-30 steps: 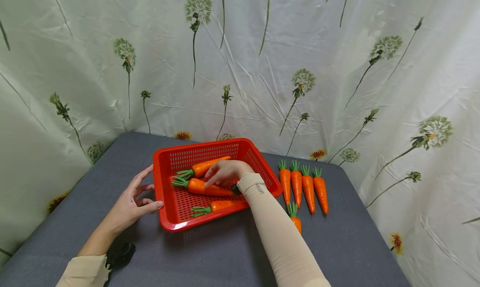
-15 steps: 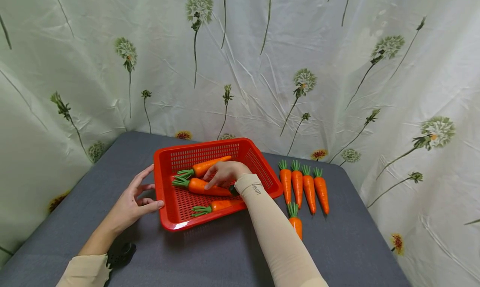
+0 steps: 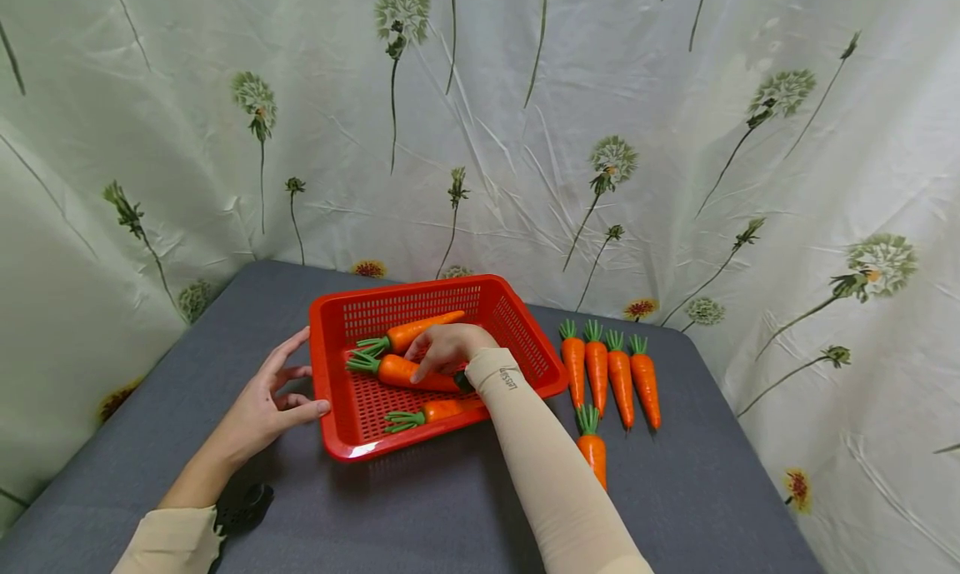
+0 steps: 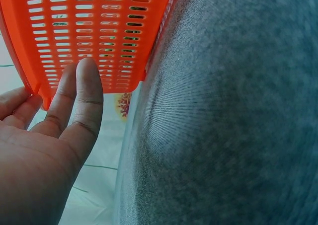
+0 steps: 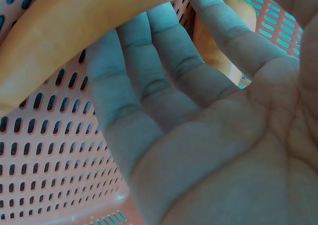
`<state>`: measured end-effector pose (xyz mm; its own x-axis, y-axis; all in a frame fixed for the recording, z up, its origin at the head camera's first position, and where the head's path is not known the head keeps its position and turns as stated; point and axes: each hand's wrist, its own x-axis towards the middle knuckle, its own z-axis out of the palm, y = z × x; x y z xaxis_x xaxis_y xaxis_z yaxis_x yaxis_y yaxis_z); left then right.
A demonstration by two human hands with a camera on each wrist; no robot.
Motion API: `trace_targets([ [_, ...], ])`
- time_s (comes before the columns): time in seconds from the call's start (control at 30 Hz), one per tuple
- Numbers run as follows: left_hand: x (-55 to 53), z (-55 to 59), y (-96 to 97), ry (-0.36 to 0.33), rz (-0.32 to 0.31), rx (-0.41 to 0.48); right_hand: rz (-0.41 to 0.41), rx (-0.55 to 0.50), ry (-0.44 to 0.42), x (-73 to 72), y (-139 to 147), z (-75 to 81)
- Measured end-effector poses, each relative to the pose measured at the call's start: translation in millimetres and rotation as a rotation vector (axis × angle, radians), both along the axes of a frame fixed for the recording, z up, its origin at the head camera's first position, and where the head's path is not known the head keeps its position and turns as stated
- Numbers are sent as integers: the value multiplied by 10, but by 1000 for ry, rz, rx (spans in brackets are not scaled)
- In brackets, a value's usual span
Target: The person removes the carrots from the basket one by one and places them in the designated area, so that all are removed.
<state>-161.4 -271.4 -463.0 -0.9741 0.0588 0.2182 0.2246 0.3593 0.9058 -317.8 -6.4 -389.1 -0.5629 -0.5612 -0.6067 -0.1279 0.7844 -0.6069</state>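
Observation:
A red plastic basket with slotted walls holds three orange carrots with green tops. My left hand is at the basket's left end, its thumb on the rim; in the left wrist view its fingers lie fairly straight by the slotted wall. Reaching into the basket, my right hand has thumb and fingers about the middle carrot. The right fingertips are partly hidden behind a carrot in the right wrist view. Another carrot lies beyond, and one lies along the near wall.
Several carrots lie in a row on the grey table to the right of the basket. Below them is one more carrot, partly covered by the right sleeve. A flower-patterned curtain hangs behind the table.
The right hand and forearm have shifted very slightly left over the middle carrot. The left hand stays at the basket's end, and the carrots keep their places.

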Motion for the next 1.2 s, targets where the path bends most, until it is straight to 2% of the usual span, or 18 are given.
trace_targets([
  [0.33,-3,-11,-1,-10,1,-2,19,-2,18,-4,-15,-16],
  [0.7,1,-13,-14,-10,-25,32,104,11,111,-3,-68,-30],
  [1.2,39,36,12,-12,-18,34,98,68,233,56,-72,1],
])
